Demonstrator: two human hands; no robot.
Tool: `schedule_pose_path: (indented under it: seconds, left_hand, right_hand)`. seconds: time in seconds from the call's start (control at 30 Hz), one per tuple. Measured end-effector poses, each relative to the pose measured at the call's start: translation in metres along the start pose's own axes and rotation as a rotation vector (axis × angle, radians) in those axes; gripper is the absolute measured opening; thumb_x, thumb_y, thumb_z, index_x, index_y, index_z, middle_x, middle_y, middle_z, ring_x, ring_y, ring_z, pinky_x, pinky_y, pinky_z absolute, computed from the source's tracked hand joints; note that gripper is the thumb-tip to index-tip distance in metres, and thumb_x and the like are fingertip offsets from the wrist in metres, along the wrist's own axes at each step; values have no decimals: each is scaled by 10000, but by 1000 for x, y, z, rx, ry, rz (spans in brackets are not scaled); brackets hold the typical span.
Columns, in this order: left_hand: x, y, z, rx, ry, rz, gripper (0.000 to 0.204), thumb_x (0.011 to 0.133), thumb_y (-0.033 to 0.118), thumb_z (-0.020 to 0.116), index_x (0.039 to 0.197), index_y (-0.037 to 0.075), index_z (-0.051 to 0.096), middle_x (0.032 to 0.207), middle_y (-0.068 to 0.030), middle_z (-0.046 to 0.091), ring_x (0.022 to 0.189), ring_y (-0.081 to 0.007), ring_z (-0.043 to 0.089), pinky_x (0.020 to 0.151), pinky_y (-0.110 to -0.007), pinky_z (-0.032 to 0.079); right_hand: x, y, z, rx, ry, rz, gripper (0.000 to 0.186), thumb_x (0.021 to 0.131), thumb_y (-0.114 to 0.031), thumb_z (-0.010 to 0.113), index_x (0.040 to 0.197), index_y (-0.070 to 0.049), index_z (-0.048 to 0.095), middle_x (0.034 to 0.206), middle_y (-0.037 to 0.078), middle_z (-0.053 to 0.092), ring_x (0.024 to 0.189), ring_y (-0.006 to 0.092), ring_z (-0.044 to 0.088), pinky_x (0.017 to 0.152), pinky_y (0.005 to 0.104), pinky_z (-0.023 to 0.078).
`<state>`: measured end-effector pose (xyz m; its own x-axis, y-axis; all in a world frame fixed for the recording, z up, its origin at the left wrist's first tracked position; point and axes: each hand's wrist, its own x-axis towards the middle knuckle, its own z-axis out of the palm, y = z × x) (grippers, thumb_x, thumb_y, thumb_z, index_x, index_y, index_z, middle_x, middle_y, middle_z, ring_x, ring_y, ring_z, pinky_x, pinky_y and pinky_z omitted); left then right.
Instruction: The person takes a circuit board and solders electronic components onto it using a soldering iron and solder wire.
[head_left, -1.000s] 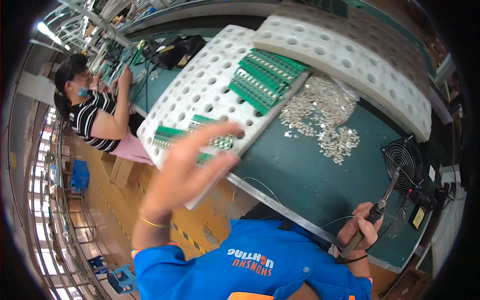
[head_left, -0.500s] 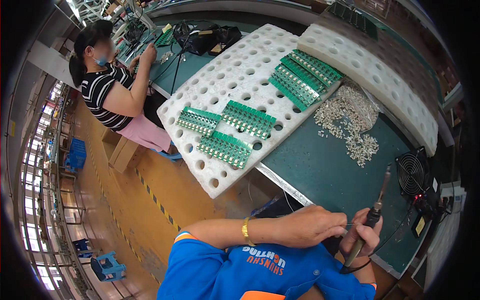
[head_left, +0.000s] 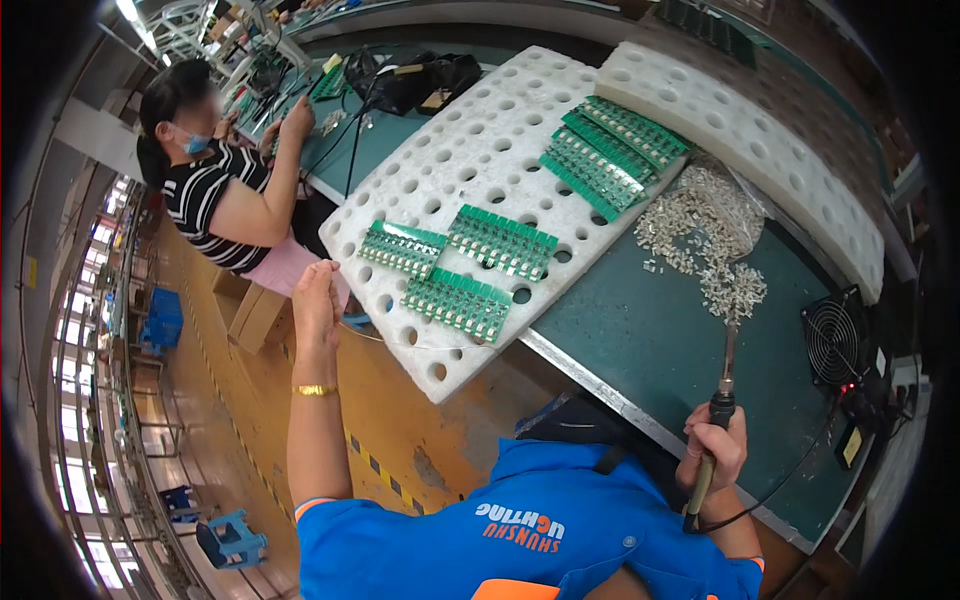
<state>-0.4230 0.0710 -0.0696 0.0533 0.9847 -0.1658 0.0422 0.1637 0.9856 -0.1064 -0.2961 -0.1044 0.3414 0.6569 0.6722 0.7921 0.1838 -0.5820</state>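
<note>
At far left, along metal racks [head_left: 105, 440]: blue plastic crates [head_left: 163, 320], one blue plastic stool [head_left: 235, 540] and a brown cardboard box [head_left: 258, 320] on a worn ochre floor [head_left: 265, 420]. Nearby, in a black-and-white striped top, blue mask and pink apron, one co-worker [head_left: 225, 195], hands raised by a green bench. Partly in front of the pink apron, the left hand [head_left: 318, 300], fingers folded together; cannot tell whether clamped on the thin pale wire [head_left: 420, 347] running rightward from beside it.

At centre, jutting past the green bench's metal edge, one white foam sheet [head_left: 450, 180] full of round holes. On it, three green rectangular circuit boards [head_left: 457, 305] close together; farther right, an overlapping stack of green circuit boards [head_left: 595, 170], at least three, exact count hidden. Behind, black plastic bags [head_left: 450, 75].

To the right, one thick white perforated foam block [head_left: 745, 150], bordering the stack, then a heap of tiny silvery-white components [head_left: 735, 290], uncounted, on the green bench top [head_left: 620, 340]. Below, the right hand [head_left: 715, 445], clamped on a black-gripped soldering iron [head_left: 721, 402], tip toward the heap; cannot tell whether touching. At far right, one round black fan [head_left: 833, 340].
</note>
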Motion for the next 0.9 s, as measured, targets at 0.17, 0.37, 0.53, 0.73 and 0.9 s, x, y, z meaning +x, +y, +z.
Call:
schedule_pose_path:
  seconds: [0.17,0.37,0.53,0.73,0.9]
  left_hand:
    - [61,-22,-4,539,13,-45,427,909,390,670,1046,-14,647,721,4,561,549,-55,452,446,-211,339]
    - [94,-31,-8,869,-47,152,589,729,459,825,947,-58,645,846,-101,666,763,-161,588,683,-294,483]
    - [110,-37,-8,848,-40,90,345,765,336,832,822,80,607,622,57,521,436,-35,368,374,-224,231]
    - [101,-15,2,770,-104,-38,312,742,223,853,751,85,574,674,56,545,546,-35,423,485,-219,321]
    - [105,-10,2,720,-114,-196,326,779,294,824,772,144,535,530,96,398,359,-25,261,337,-203,169]
  right_hand:
    - [7,-1,0,-18,-36,-117,359,726,14,710,1040,-98,575,837,110,562,611,243,591,509,348,485]
    - [-2,5,-5,-119,41,-105,474,669,28,742,1092,-97,568,828,110,560,601,250,594,488,347,482]
    - [-2,7,-8,-83,57,-77,404,721,43,688,1078,-105,572,790,95,554,588,245,587,491,346,496]
    - [-7,14,-12,-89,87,-71,401,723,44,682,1079,-103,571,785,91,553,586,236,585,489,341,497]
    - [-11,12,-20,-68,62,-27,451,694,64,684,1096,-105,568,791,85,556,585,221,580,482,328,482]
